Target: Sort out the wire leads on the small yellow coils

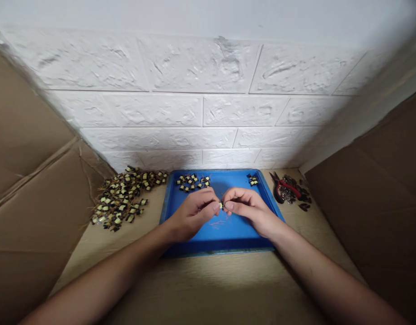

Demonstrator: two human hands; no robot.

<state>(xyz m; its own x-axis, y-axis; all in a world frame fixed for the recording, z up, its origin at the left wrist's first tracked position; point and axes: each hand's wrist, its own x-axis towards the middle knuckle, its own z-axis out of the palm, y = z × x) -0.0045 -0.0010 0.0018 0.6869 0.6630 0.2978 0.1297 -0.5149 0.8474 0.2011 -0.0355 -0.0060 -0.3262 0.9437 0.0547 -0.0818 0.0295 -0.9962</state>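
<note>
Over the middle of a blue tray (241, 244), my left hand (198, 212) and my right hand (246, 208) meet fingertip to fingertip. Between them is a small yellow-and-black component (221, 206), pinched from both sides by thumbs and fingers. My fingertips partly cover it. Thin reddish wire bits (216, 222) lie on the tray floor just below. Several similar components (190, 182) rest in the tray's back left, and a smaller group (253, 180) sits at its back right.
A large pile of yellow-and-black components (121, 198) lies left of the tray. Red-handled pliers (278, 187) and small dark pieces (291, 192) are on the right. Cardboard panels (31, 180) flank both sides, with a white brick-patterned wall (201, 72) behind.
</note>
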